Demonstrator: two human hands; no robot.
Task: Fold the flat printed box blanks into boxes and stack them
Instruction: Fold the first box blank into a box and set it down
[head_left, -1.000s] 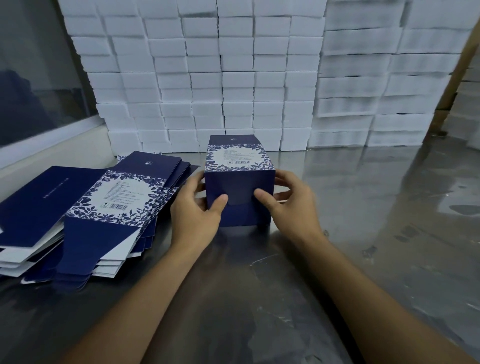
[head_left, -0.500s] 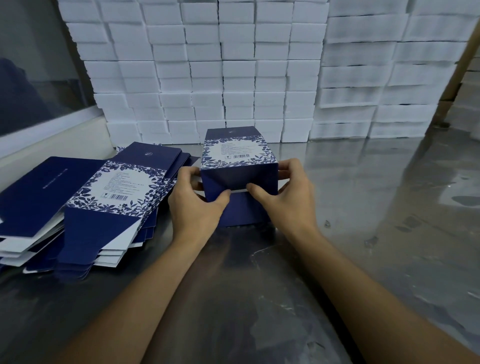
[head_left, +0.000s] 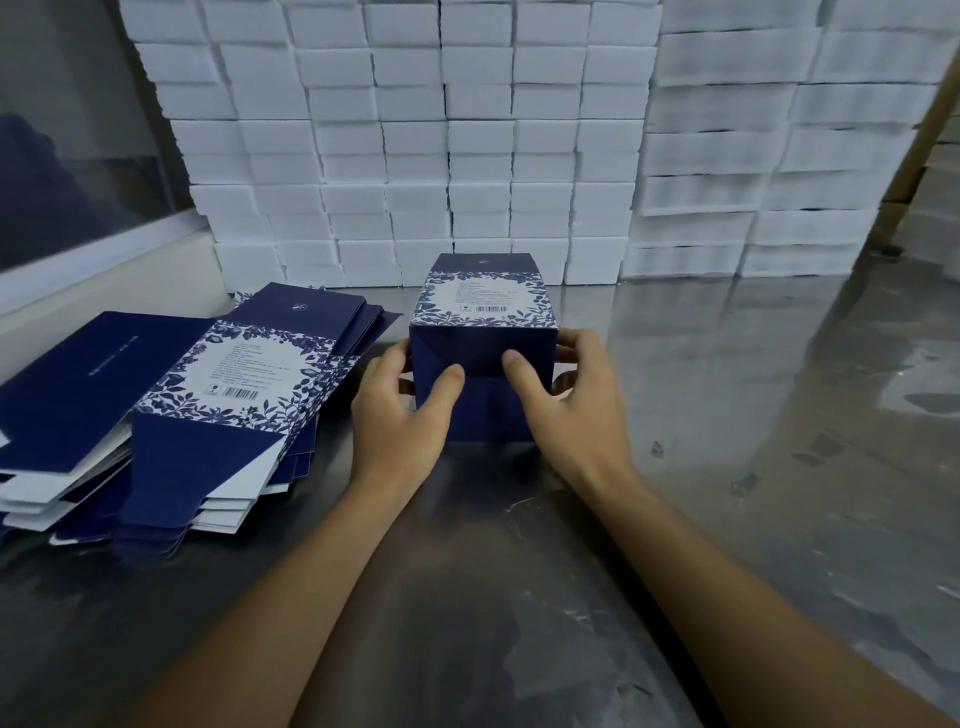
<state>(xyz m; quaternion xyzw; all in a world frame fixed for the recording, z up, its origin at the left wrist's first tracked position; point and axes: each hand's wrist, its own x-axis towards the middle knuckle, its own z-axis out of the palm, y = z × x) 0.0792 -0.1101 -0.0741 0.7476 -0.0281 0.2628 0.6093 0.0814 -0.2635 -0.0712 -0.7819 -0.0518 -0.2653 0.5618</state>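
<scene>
While both thumbs press its near flap, the box (head_left: 483, 332) sits gripped between left hand (head_left: 400, 415) and right hand (head_left: 566, 410).

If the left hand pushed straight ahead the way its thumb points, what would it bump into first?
The left hand already touches the folded dark-blue printed cardboard box; beyond that, probably the wall of stacked white boxes.

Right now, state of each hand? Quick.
Left hand: holding the blue box, thumb pressing its near flap.
Right hand: holding the same box, thumb on the flap, fingers round its right side.
</scene>
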